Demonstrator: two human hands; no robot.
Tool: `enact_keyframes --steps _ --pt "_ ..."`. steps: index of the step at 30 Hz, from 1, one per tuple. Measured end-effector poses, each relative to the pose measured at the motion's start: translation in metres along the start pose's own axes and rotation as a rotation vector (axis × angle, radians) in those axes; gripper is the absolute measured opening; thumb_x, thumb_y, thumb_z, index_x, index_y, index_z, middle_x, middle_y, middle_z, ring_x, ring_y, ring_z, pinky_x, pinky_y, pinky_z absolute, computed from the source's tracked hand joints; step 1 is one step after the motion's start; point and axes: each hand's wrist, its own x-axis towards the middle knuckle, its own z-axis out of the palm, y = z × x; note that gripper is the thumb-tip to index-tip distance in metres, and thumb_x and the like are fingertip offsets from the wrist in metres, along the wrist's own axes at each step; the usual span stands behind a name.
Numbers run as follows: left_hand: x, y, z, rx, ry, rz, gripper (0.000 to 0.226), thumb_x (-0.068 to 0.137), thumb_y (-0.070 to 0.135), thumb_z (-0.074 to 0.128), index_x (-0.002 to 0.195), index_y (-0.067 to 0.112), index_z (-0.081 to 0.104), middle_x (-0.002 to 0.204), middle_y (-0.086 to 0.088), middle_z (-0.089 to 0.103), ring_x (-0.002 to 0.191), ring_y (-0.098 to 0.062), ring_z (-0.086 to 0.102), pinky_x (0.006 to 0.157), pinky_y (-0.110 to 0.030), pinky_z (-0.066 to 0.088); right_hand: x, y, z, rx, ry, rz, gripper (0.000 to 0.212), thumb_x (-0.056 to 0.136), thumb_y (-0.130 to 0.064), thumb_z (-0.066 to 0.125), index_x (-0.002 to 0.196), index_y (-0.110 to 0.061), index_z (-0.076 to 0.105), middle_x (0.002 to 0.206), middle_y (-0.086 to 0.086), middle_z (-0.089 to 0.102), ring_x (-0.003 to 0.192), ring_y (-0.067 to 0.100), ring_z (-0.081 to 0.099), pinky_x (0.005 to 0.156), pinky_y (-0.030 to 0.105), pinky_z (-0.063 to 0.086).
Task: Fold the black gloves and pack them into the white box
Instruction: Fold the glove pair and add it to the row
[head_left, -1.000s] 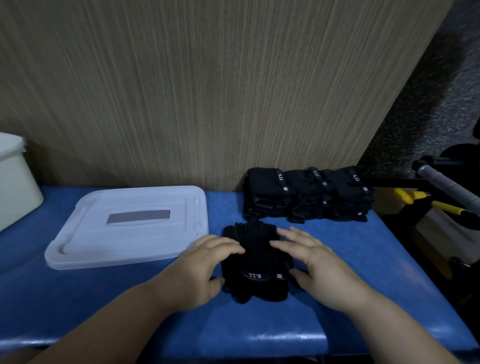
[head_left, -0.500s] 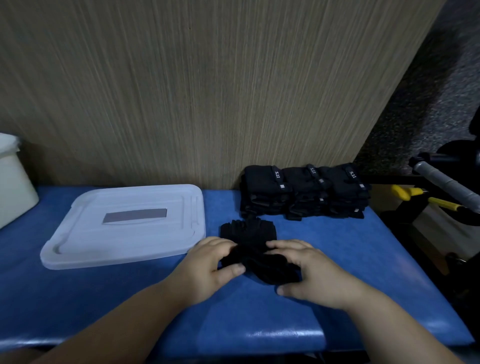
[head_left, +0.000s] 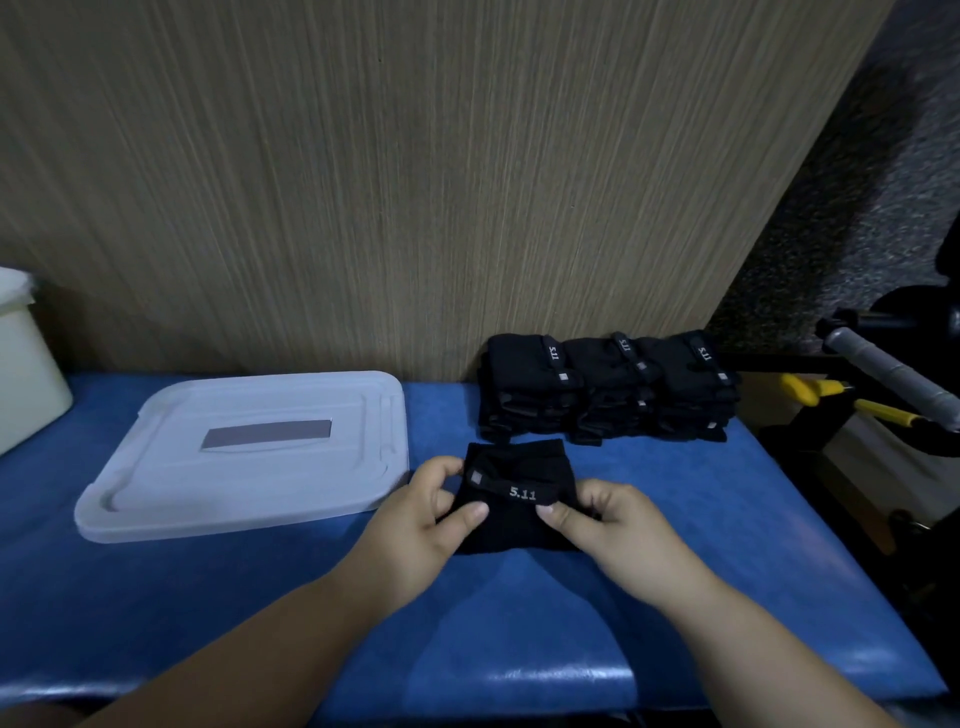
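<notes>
A folded black glove with a "5.11" strap lies on the blue surface in front of me. My left hand pinches its left side, thumb on top. My right hand grips its right side the same way. Three stacks of folded black gloves sit in a row against the wooden wall behind it. A corner of the white box shows at the far left edge. Its white lid lies flat on the surface to the left of my hands.
The blue padded surface ends close to me and at the right. Past its right edge stand a grey-wrapped handle and yellow-handled tools. A wooden panel rises behind everything.
The glove was folded over toward me into a compact rectangle, its strap now on top. Both hands went from pressing flat on it to pinching its sides.
</notes>
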Motion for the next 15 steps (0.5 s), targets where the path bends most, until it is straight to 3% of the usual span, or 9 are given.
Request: enact_keyframes --steps 2,5,8,10,12,15 --pt "0.000 0.000 0.003 0.061 0.045 0.000 0.031 0.096 0.024 0.053 0.123 0.031 0.041 0.065 -0.008 0.056 0.060 -0.005 0.051 0.063 -0.022 0.043 0.000 -0.002 0.000 -0.068 0.036 0.044 0.039 0.087 -0.033 0.068 0.066 0.000 0.059 0.054 -0.003 0.049 0.051 0.009 0.043 0.050 0.021 0.036" --pt "-0.001 0.001 0.008 0.097 0.080 0.002 0.042 0.097 0.024 0.050 0.135 0.030 0.032 0.059 0.000 0.049 0.053 -0.002 0.044 0.058 -0.015 0.040 0.001 -0.005 0.002 -0.122 0.088 0.077 0.053 0.088 -0.034 0.066 0.049 -0.014 0.037 0.042 -0.011 0.029 0.040 0.006 0.026 0.043 0.017 0.023" --pt "-0.003 0.001 0.008 0.098 0.067 -0.021 0.061 0.093 0.027 0.058 0.141 0.033 0.021 0.073 -0.006 0.063 0.060 -0.008 0.052 0.064 -0.019 0.044 0.000 -0.005 0.005 -0.116 0.139 0.100 0.058 0.089 -0.035 0.065 0.046 -0.019 0.029 0.038 -0.011 0.025 0.037 0.006 0.024 0.041 0.018 0.022" --pt "-0.002 0.001 0.008 0.133 0.067 -0.024 0.067 0.091 0.028 0.060 0.143 0.032 0.019 0.068 -0.005 0.056 0.059 -0.007 0.049 0.064 -0.018 0.043 0.001 -0.004 0.007 -0.127 0.168 0.113 0.059 0.090 -0.037 0.063 0.046 -0.019 0.027 0.037 -0.011 0.024 0.037 0.007 0.025 0.041 0.018 0.022" --pt "-0.002 0.001 0.008 0.174 0.067 -0.021 0.061 0.094 0.025 0.056 0.143 0.030 0.020 0.060 0.003 0.044 0.055 -0.003 0.043 0.062 -0.017 0.041 0.002 -0.004 0.009 -0.148 0.185 0.121 0.058 0.091 -0.039 0.061 0.048 -0.018 0.028 0.037 -0.011 0.025 0.038 0.007 0.026 0.042 0.019 0.022" --pt "-0.003 0.002 0.011 0.219 0.083 -0.016 0.044 0.098 0.020 0.046 0.137 0.027 0.025 0.062 0.005 0.045 0.053 -0.004 0.042 0.057 -0.020 0.040 0.003 -0.002 0.013 -0.205 0.199 0.125 0.055 0.091 -0.046 0.058 0.051 -0.018 0.031 0.038 -0.010 0.027 0.040 0.008 0.028 0.042 0.021 0.023"
